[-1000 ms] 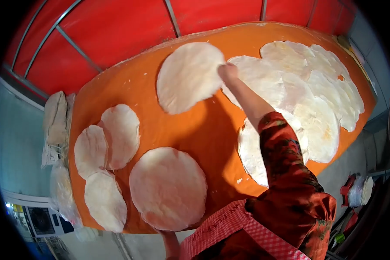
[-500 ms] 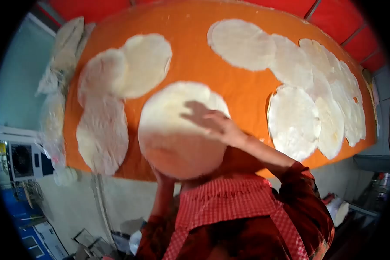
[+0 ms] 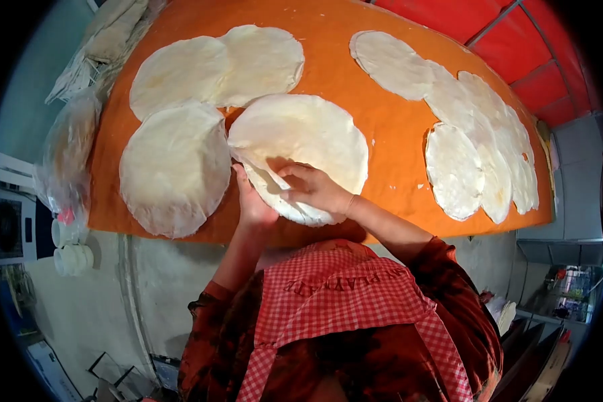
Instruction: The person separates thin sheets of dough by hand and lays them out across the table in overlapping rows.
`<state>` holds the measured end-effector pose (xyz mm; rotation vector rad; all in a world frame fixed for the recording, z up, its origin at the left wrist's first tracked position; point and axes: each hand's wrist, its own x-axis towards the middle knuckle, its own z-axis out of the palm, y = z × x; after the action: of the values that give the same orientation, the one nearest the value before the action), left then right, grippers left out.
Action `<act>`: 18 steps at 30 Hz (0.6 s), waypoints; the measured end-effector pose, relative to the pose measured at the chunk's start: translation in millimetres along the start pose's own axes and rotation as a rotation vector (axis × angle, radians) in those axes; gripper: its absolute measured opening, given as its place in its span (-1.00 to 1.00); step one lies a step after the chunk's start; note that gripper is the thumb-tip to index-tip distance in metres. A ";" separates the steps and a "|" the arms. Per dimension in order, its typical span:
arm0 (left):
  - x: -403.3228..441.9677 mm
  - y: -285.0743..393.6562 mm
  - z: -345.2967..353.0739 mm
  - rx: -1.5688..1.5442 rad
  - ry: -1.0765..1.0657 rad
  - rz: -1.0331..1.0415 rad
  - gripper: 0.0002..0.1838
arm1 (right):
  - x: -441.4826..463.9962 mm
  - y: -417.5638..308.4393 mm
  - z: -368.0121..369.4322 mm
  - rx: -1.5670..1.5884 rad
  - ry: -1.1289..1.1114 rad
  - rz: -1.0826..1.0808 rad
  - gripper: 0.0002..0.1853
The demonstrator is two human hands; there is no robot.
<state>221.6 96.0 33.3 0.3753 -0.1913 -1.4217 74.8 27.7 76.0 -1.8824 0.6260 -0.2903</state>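
A round stack of thin flatbread sheets (image 3: 308, 130) lies on the orange table (image 3: 382, 167) near its front edge. Its near left edge is lifted and folded back. My right hand (image 3: 315, 191) pinches the raised flap of the top sheet between thumb and fingers, over the stack. At the stack's left edge, my left hand (image 3: 253, 201) has its fingers pressed to the rim of the sheets, palm partly turned up. Just left of that hand lies another pale round sheet (image 3: 174, 171).
Two overlapping rounds (image 3: 181, 74) lie at the back left. More overlapping rounds (image 3: 454, 171) spread along the right side. Plastic bags (image 3: 70, 144) hang at the table's left edge. White tubs (image 3: 74, 259) stand on the floor at the left.
My right hand has gone from spread above the stack to pinching its top sheet, whose edge is now lifted. My left hand has risen to the stack's left edge. The view has shifted.
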 end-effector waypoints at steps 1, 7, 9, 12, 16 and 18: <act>0.0 2.9 -6.3 -0.051 -0.019 -0.035 -0.20 | 0.6 6.0 2.4 0.043 0.057 -0.005 -0.54; -4.0 13.3 10.2 -0.030 0.013 -0.132 -0.19 | -8.8 -10.7 -9.6 0.366 0.135 0.285 -0.59; -4.7 12.7 11.7 0.019 0.065 -0.132 -0.27 | -10.0 -3.4 -11.4 0.349 0.210 0.222 -0.64; -9.1 11.3 -4.8 0.242 0.081 -0.124 -0.37 | -7.7 7.6 -12.3 0.302 0.230 0.244 -0.63; 2.3 0.8 -34.3 0.351 -0.023 -0.096 -0.40 | -7.6 -35.8 -15.5 -0.088 0.137 0.233 -0.55; -3.8 6.2 -30.6 0.240 -0.004 -0.070 -0.40 | -3.4 -44.4 -15.8 -0.107 0.040 0.256 -0.44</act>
<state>237.5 104.7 7.5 0.5803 -0.3567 -1.4729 77.1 29.7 123.1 -1.8769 0.9156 -0.1309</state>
